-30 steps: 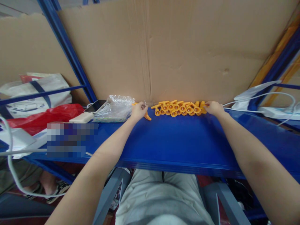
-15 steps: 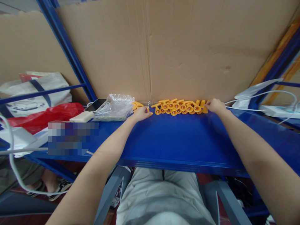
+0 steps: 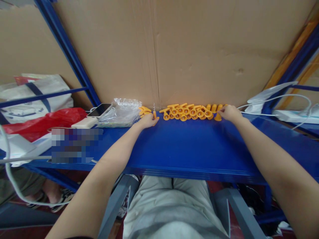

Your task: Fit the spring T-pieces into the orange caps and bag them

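Note:
Against the cardboard, several yellow plastic pieces with flared round cups [image 3: 193, 113] lie stacked in a row at the back of the blue shelf. My left hand [image 3: 147, 121] is left of that row, closed around a similar yellow piece [image 3: 155, 119]; a thin silver chain or coil [image 3: 154, 107] rises behind it. Other yellow pieces [image 3: 144, 110] with silvery links lie just behind this hand. At the row's right end, my right hand [image 3: 231, 114] pinches a yellow cup piece [image 3: 218, 116] with its fingertips. Its fingers partly hide the pieces behind.
Left of my left hand lie a clear plastic bag [image 3: 123, 113], a phone [image 3: 100, 110] and a white block [image 3: 85, 123]. Farther left are a red bag [image 3: 50, 124] and a white tote [image 3: 37, 99]. White cables [image 3: 281, 98] run along the right side. The shelf's front edge [image 3: 184, 174] crosses above my lap.
At the right end of the row, a cup piece now stands apart from the stack at my right fingertips. My left hand tilts its piece slightly. The whole view has shifted a little.

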`<state>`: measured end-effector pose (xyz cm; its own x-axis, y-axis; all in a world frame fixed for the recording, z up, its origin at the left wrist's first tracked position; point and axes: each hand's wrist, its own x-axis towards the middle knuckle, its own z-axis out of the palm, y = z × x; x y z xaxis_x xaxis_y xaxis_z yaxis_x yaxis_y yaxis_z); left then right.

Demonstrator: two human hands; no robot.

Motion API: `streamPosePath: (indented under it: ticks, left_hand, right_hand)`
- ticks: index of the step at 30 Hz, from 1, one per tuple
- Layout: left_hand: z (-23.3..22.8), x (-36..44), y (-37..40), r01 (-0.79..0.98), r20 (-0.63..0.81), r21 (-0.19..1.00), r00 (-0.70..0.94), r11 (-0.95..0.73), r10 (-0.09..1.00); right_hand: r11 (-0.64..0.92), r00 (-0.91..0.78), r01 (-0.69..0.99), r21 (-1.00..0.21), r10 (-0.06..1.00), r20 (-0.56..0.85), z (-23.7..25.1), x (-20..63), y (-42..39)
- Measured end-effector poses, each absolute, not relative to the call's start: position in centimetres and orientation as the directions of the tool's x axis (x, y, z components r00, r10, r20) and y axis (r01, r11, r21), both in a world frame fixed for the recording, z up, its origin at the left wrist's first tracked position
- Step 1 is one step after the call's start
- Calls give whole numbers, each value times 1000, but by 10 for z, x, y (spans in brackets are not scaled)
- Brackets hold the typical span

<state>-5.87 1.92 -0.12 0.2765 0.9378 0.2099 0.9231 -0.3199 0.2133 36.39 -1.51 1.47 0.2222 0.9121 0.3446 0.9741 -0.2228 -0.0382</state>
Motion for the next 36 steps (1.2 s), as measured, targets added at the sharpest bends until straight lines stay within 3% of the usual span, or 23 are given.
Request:
streamPosePath:
  ticks: [5,11,14,21,28,32,36]
  left_hand:
    - [-4,-55,18,909,278,243,270,-339,922]
    - [1,-53,12,943,287,189,214,-274,934]
    - [5,-52,8,949,310,195,181,-249,933]
    - [12,-46,-2,931,379,244,167,-272,910]
    - [15,-43,-8,918,475,268,138,-292,869]
    - [16,-40,-12,907,534,274,131,-318,835]
    - [17,-35,-16,890,560,276,157,-362,814]
  right_hand:
    - [-244,257,966,-81,899,355,16,364,-20]
    - [-246,346,914,-323,887,304,16,365,-22]
    - [-288,402,880,-378,875,269,14,363,-21]
    - [-284,336,926,-247,919,206,-1,359,-14]
    - [-185,162,982,28,915,369,4,349,-20]
    - [-129,103,992,19,868,486,18,345,-22]
    - [33,-22,999,-9,810,586,27,329,-25]
